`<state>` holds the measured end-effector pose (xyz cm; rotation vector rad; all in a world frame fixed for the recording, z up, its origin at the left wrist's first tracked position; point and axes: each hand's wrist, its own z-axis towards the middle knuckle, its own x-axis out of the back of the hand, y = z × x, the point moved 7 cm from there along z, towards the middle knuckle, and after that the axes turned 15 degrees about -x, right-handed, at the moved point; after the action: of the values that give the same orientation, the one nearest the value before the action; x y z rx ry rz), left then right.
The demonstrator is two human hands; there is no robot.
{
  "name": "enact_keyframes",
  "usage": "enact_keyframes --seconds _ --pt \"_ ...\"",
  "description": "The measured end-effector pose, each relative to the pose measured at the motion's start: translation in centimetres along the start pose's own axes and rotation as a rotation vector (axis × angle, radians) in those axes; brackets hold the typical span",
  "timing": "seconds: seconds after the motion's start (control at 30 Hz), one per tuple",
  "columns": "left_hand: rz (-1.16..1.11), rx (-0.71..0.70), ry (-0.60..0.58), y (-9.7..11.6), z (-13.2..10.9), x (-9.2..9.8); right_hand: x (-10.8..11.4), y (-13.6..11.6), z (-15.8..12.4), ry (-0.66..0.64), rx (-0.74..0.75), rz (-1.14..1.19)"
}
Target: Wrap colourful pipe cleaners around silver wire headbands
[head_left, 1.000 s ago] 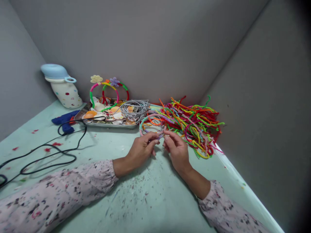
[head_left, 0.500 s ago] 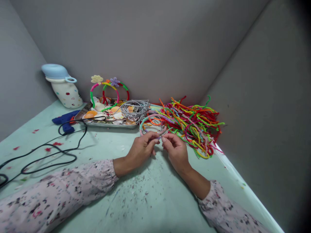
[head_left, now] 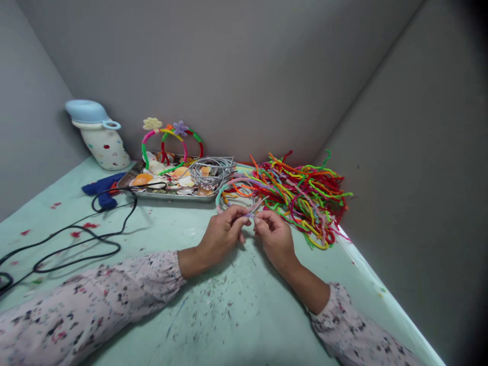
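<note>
Fingers and thumb of my left hand [head_left: 224, 231] pinch a wire ring [head_left: 219, 197] wrapped in pastel pipe cleaner, teal, pink and lilac. Close beside it, my right hand [head_left: 276, 236] is closed on the same ring at a short lilac part between the fingertips. The ring's loop stands up behind both hands, and bare grey wire shows near its right side. Just beyond lies a heap of bright pipe cleaners [head_left: 305, 188]. My fingers partly hide the lilac part.
A metal tray [head_left: 175, 197] holds shells, coiled grey wire [head_left: 213, 173] and two colourful rings with flowers. Left of it are a blue glue gun [head_left: 104, 188] with a black cord [head_left: 76, 260] and a white bottle [head_left: 104, 145] with a blue lid. Walls border the table [head_left: 244, 315].
The pastel ring has turned and shifted slightly left between my fingers, and more lilac shows at the fingertips. Both hands stay nearly in place.
</note>
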<state>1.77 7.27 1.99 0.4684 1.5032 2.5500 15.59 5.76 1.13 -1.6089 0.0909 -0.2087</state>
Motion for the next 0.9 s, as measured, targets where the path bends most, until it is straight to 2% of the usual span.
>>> enact_keyframes --seconds 0.63,0.77,0.9 --pt "-0.012 -0.027 -0.012 -0.21 -0.03 -0.19 -0.46 0.77 0.55 -0.099 -0.145 0.096" --pt "0.005 -0.044 -0.025 -0.2 0.03 -0.24 -0.43 0.89 0.48 -0.166 -0.123 0.17" --pt "0.029 -0.035 -0.025 -0.48 -0.01 -0.25 -0.5 0.69 0.45 -0.169 -0.092 0.109"
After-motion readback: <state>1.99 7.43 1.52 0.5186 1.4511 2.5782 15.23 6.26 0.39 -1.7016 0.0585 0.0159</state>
